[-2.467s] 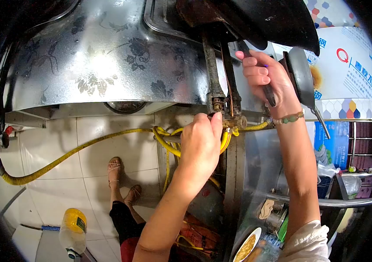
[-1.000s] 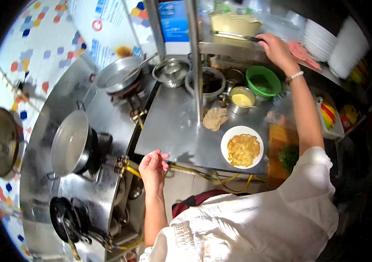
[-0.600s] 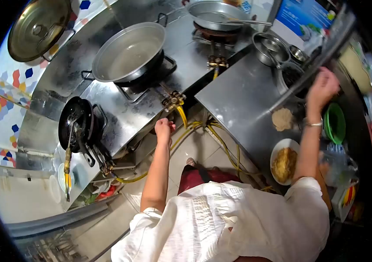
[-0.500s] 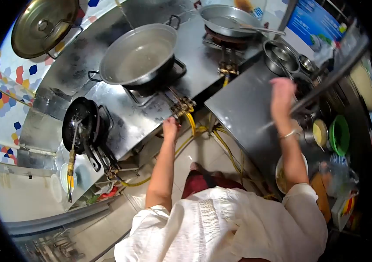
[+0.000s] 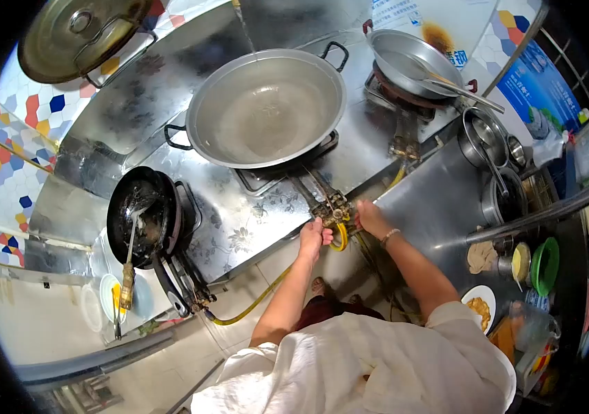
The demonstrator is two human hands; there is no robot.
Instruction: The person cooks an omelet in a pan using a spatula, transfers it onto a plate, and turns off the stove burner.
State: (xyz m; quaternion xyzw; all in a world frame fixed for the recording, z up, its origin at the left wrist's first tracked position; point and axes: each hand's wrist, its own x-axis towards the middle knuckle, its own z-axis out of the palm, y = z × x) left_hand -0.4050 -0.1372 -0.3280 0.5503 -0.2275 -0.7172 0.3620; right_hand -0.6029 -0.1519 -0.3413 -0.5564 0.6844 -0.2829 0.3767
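My left hand [image 5: 316,239] has its fingers curled at the front of the middle burner's brass valves [image 5: 334,209]; what its fingertips touch is too small to tell. At the right side of the same valves is my right hand [image 5: 372,218], its fingers drawn together near the yellow hose [image 5: 341,238]. Whether it grips a knob is hidden. Above the valves, a large two-handled silver wok [image 5: 267,110] stands on the middle burner, with cloudy liquid in it.
Black pans [image 5: 139,217] with a ladle stand at the left. A silver pan [image 5: 415,65] sits on the right burner. Steel pots [image 5: 484,138], a green bowl [image 5: 545,266] and a white plate of food [image 5: 479,307] are at the right. A lid [image 5: 77,34] hangs upper left.
My right hand has come down and left from above the right counter to the valves. My left hand stays by them. The view has shifted, and the wok appears larger.
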